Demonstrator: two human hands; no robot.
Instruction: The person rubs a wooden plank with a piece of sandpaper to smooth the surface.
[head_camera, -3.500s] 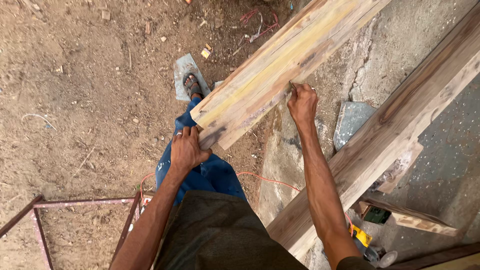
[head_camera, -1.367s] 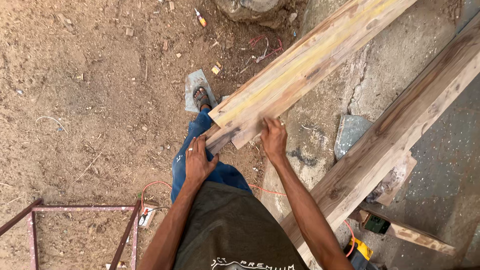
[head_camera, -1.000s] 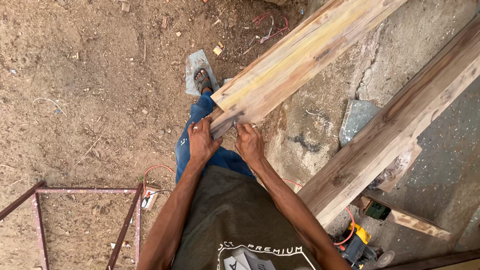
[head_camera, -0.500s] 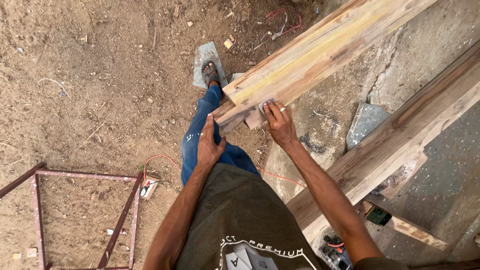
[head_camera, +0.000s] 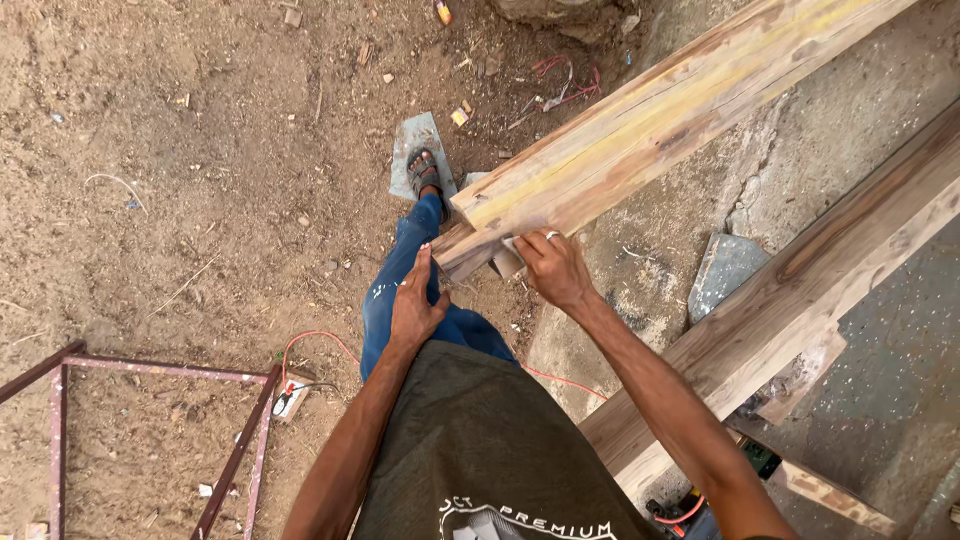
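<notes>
A long wooden plank (head_camera: 640, 130) with a yellow streak slopes from the upper right down to its end above my knee. My right hand (head_camera: 552, 270) presses on the plank's lower edge close to that end, fingers curled on a small grey piece (head_camera: 511, 243), perhaps sandpaper, mostly hidden under them. My left hand (head_camera: 415, 300) lies flat on my thigh in blue jeans, holding nothing, with its fingertips just short of the plank's end.
A thicker wooden beam (head_camera: 800, 290) runs parallel on the right over concrete. My sandalled foot (head_camera: 425, 172) stands on a grey slab on the dirt. A reddish metal frame (head_camera: 240, 450), an orange cable (head_camera: 320, 340) and another grey slab (head_camera: 725, 270) lie around.
My right hand slid down the plank from higher up to its end and keeps rubbing there. My left hand left the plank's end and now rests on my thigh.
</notes>
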